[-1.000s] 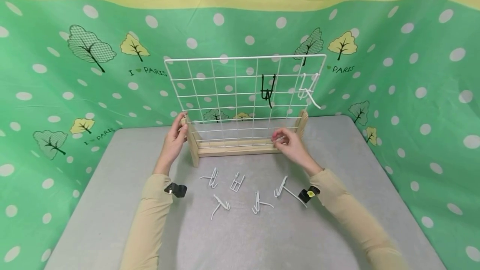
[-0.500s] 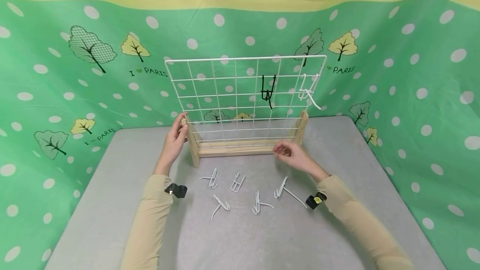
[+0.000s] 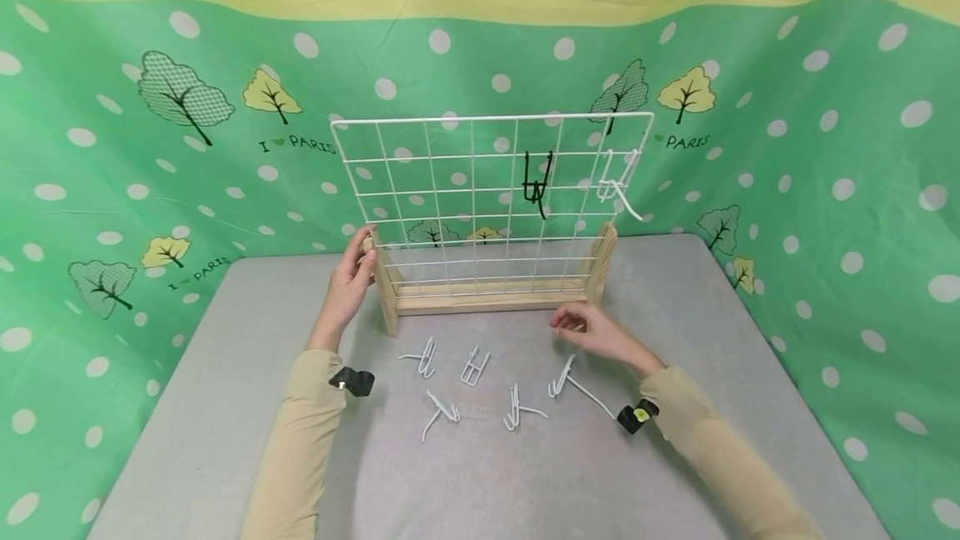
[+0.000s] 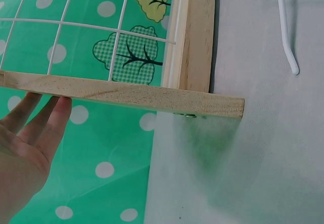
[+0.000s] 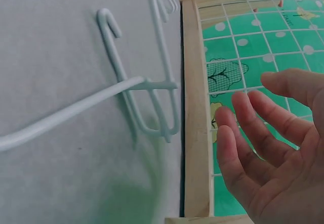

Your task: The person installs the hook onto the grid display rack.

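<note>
My left hand (image 3: 348, 277) holds the left upright of the wooden stand (image 3: 487, 302), its fingers at the upright's outer side in the left wrist view. A white wire grid panel (image 3: 472, 190) stands in this stand. My right hand (image 3: 596, 332) is low in front of the stand's right end, fingers loosely bent and holding nothing. In the right wrist view a white wire hook (image 5: 152, 85) with a long arm lies on the table near that hand. A black hook (image 3: 535, 186) and a white hook (image 3: 617, 182) hang on the grid's right half.
Several more white hooks lie on the grey table (image 3: 450, 482) in front of the stand, among them one flat hook (image 3: 475, 365) and one at the left (image 3: 426, 357). A green dotted curtain (image 3: 247, 207) surrounds the table at the back and sides.
My right hand has moved down and slightly right, away from the grid's lower bars toward the table. The left hand has stayed at the stand, and the hooks look unmoved.
</note>
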The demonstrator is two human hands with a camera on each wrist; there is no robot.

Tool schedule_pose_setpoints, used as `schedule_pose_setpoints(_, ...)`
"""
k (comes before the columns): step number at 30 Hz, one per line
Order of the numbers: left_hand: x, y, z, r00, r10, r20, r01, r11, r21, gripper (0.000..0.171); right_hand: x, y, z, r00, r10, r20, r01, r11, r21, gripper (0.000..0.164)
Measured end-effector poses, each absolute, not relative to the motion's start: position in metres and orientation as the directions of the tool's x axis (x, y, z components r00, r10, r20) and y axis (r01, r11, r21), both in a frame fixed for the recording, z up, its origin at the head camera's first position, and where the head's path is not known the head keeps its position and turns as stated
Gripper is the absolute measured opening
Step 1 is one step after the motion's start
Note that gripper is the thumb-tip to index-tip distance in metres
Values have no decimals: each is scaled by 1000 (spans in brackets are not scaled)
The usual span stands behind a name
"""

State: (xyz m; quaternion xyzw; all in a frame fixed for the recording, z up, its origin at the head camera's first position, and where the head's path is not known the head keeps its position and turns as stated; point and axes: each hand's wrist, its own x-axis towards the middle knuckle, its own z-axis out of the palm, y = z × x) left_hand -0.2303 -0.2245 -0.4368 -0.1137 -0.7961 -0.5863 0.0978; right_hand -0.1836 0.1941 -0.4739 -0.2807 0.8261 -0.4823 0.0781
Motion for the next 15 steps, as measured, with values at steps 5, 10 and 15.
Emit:
schedule_pose_setpoints(5,-220,-220,-421,-961,78,267,278,288,916,48,-178,196,-478,-804,-584,116,-382,356,-853,13)
schedule_pose_setpoints(10,-218,-219,-417,-963,78,259,270,289,918,48,-176,198,-483,-792,-601,109,-388,356,-850,14)
schedule_pose_setpoints(15,-229,-225,-435,-953,75,293,302,291,908,48,-174,201,-486,-781,-619,82,-374,357,-856,16)
